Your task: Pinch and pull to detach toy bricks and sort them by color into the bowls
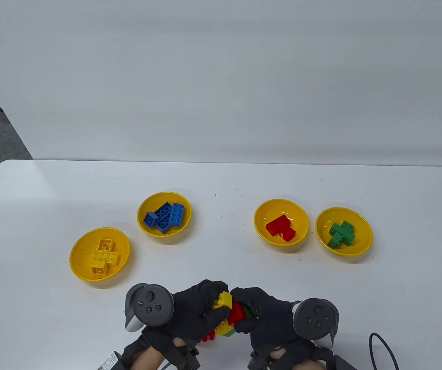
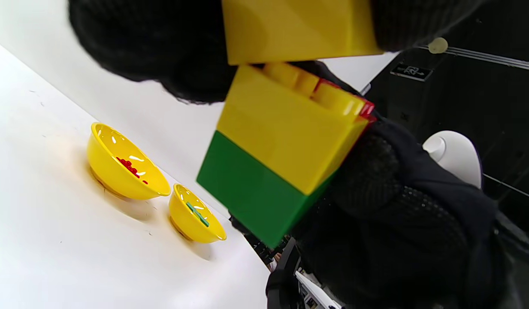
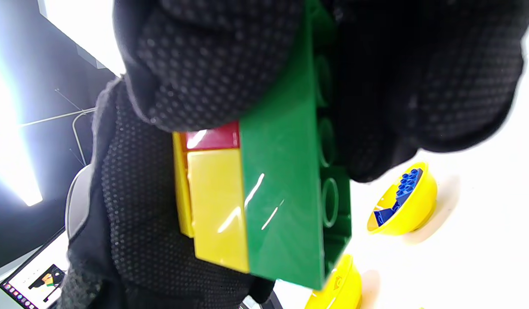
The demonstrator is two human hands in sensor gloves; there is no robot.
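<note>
Both hands wear black knit gloves, the left hand [image 1: 190,312] and the right hand [image 1: 267,316] alike, their palms studded with fine grip dots. A grey round tracker [image 1: 149,304] with small buttons is strapped on each hand's back.

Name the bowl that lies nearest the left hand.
The bowl of yellow bricks, leftmost of the four and closest to the left hand; the blue, red and green bowls lie farther off.
</note>
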